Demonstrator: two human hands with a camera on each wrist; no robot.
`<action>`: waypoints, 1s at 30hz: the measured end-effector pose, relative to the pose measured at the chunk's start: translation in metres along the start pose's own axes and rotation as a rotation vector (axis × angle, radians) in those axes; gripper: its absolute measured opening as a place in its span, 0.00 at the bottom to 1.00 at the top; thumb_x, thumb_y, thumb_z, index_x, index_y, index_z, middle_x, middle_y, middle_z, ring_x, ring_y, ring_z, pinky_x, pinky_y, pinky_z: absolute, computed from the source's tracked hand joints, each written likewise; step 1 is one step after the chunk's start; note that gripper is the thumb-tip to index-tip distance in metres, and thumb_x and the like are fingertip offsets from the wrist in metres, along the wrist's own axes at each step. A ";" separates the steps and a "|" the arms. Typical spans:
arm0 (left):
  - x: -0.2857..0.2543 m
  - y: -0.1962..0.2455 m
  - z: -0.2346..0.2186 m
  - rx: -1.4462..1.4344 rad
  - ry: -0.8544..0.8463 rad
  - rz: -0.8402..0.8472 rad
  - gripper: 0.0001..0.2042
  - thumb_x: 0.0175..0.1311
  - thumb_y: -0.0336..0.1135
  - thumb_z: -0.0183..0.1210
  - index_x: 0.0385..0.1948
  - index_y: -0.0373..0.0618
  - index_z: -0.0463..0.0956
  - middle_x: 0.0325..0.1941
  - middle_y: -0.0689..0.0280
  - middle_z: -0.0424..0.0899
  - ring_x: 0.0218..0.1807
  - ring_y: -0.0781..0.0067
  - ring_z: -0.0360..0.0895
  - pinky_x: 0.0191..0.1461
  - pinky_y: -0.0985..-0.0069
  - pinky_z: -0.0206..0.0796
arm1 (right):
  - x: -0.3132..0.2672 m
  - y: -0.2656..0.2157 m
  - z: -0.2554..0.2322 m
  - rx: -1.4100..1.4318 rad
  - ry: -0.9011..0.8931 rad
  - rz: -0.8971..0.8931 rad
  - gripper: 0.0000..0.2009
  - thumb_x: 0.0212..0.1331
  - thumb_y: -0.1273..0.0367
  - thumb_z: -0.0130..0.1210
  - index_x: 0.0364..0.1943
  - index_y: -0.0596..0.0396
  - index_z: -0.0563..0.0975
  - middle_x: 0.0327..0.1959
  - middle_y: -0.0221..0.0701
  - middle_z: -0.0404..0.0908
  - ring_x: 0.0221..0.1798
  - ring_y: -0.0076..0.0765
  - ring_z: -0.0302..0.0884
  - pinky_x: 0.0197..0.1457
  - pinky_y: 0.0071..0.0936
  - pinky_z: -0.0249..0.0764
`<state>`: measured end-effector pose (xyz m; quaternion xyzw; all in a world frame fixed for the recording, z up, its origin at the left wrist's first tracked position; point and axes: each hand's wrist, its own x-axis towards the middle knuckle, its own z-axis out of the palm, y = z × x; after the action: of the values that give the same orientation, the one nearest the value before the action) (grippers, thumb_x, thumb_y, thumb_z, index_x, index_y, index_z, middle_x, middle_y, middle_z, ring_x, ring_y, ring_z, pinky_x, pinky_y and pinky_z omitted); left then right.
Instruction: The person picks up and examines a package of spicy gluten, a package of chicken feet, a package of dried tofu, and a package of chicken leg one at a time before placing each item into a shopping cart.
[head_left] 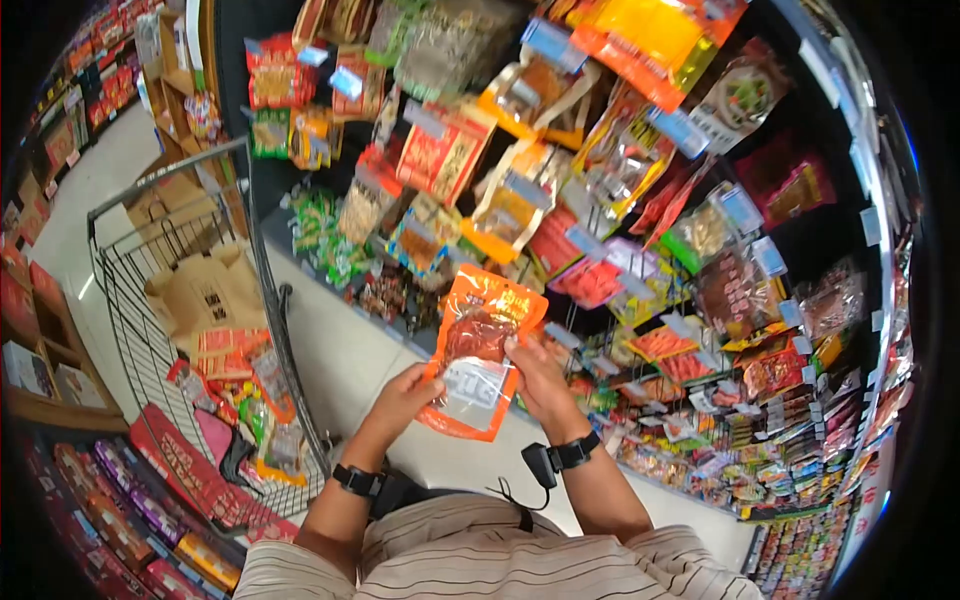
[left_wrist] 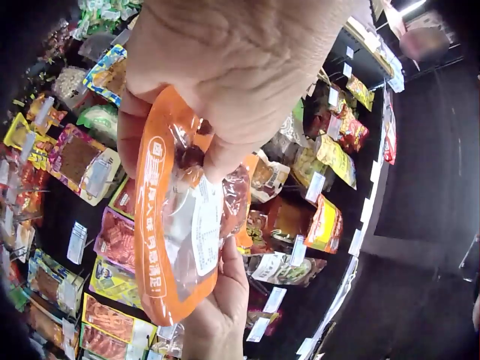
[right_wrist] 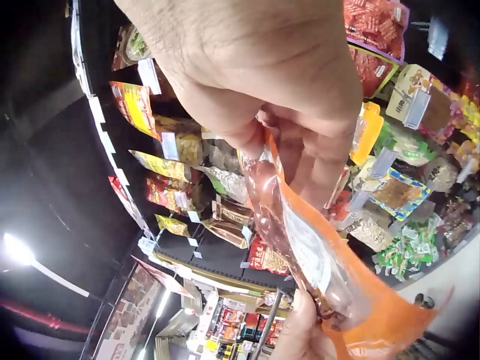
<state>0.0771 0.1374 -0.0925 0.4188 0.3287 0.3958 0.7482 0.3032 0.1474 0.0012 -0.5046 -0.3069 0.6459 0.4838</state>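
Note:
An orange-edged packet [head_left: 474, 385] with a clear window, reddish-brown food and a white label is held between both hands in front of the body. The left hand [head_left: 403, 402] pinches its left edge, and the right hand [head_left: 541, 378] pinches its right edge. In the left wrist view the left hand [left_wrist: 232, 67] grips the orange border of the packet [left_wrist: 206, 232], thumb on the front. The right wrist view has the right hand [right_wrist: 262, 82] pinching the edge of the tilted packet [right_wrist: 300, 232], its other side held by the left hand [right_wrist: 300, 330].
Hanging snack packets [head_left: 515, 200] cover the shelf rack ahead and to the right. A wire shopping cart [head_left: 120, 300] stands at the left, holding an open cardboard box [head_left: 215, 290] and several packets. Pale floor [head_left: 335, 355] lies between cart and rack. Boxed goods [head_left: 150, 510] are at lower left.

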 end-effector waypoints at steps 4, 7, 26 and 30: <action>-0.018 -0.011 0.003 -0.079 0.080 -0.091 0.12 0.71 0.38 0.56 0.48 0.41 0.76 0.37 0.71 0.80 0.40 0.82 0.76 0.48 0.81 0.69 | 0.006 0.026 -0.004 -0.034 -0.016 0.063 0.20 0.68 0.67 0.55 0.61 0.60 0.69 0.55 0.31 0.77 0.58 0.28 0.75 0.61 0.27 0.71; -0.026 -0.024 0.004 -0.107 0.130 -0.148 0.12 0.71 0.38 0.56 0.48 0.40 0.76 0.37 0.71 0.80 0.40 0.82 0.76 0.49 0.80 0.69 | 0.012 0.040 -0.008 -0.017 -0.003 0.148 0.20 0.66 0.69 0.57 0.60 0.60 0.70 0.54 0.31 0.79 0.57 0.27 0.75 0.62 0.26 0.70; -0.022 -0.123 0.081 -0.109 0.430 -0.275 0.11 0.71 0.37 0.56 0.46 0.42 0.77 0.36 0.74 0.79 0.39 0.84 0.74 0.48 0.82 0.66 | 0.038 0.111 -0.125 0.124 -0.194 0.400 0.19 0.65 0.71 0.55 0.59 0.60 0.69 0.51 0.35 0.80 0.52 0.32 0.80 0.57 0.29 0.76; -0.014 -0.171 0.097 -0.115 0.452 -0.313 0.11 0.71 0.38 0.57 0.46 0.42 0.77 0.36 0.74 0.79 0.40 0.84 0.74 0.48 0.83 0.66 | 0.036 0.136 -0.164 0.114 -0.113 0.435 0.18 0.65 0.71 0.54 0.58 0.59 0.70 0.50 0.35 0.80 0.51 0.33 0.81 0.57 0.30 0.76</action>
<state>0.2049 0.0323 -0.2000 0.2207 0.5250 0.3768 0.7306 0.4147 0.1198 -0.1814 -0.4937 -0.1807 0.7785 0.3428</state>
